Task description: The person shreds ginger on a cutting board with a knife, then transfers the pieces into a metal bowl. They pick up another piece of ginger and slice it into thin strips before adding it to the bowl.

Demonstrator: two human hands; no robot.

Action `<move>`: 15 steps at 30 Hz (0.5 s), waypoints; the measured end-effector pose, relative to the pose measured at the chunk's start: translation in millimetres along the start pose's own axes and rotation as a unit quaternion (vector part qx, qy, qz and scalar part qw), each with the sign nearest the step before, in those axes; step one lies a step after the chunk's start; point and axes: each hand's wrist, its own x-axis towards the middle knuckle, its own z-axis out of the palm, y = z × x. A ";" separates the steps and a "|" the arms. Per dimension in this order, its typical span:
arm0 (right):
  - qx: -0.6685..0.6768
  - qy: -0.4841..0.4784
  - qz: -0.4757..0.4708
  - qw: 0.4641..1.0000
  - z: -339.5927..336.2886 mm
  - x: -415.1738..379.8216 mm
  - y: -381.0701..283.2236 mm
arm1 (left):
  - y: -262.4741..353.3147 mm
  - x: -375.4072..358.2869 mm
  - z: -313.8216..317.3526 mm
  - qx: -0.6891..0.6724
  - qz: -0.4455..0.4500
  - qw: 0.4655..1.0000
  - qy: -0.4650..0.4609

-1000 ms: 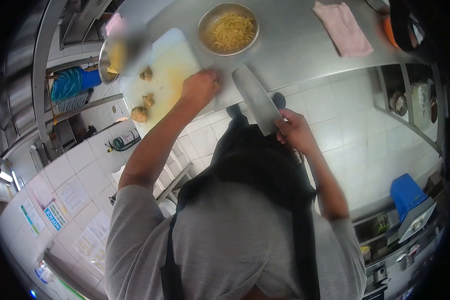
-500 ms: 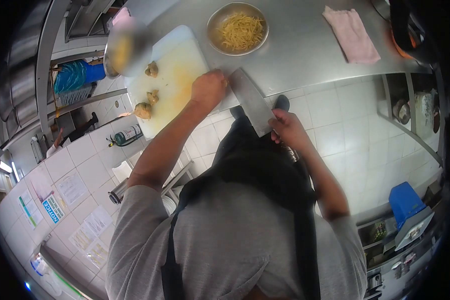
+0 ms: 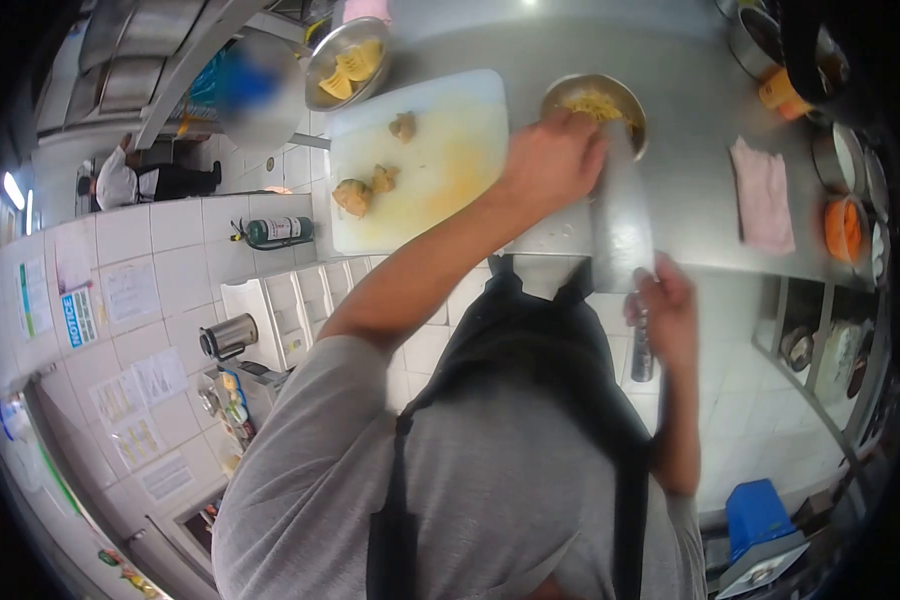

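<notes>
In the head view my right hand is closed around the handle of a wide-bladed cleaver, whose blade points up toward the bowl. My left hand is at the near edge of a metal bowl of yellow shreds, beside the blade's upper end. Its fingers are bent together; what they hold, if anything, is hidden. Left of it a white cutting board with yellow stains bears several brown knobbly pieces.
Another metal bowl with yellow pieces stands beyond the board. A pink cloth lies on the steel counter, with pots and an orange-filled container at right. A person is far off at left.
My left hand has moved from the board's edge to the bowl of shreds. The cleaver has come along in my right hand, its blade now more upright. The view has shifted.
</notes>
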 end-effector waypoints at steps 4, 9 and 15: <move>-0.060 0.103 0.010 0.993 -15.8 3.5 -30.7 | -56.9 28.5 57.0 0.117 0.023 0.993 0.014; -0.075 0.116 0.001 0.990 -29.8 -9.2 -25.3 | -71.5 -4.3 12.4 0.067 0.049 0.992 0.092; 0.025 0.043 -0.051 0.997 -2.4 -1.3 -10.9 | -204.6 -117.2 -121.1 0.126 -0.107 0.970 0.179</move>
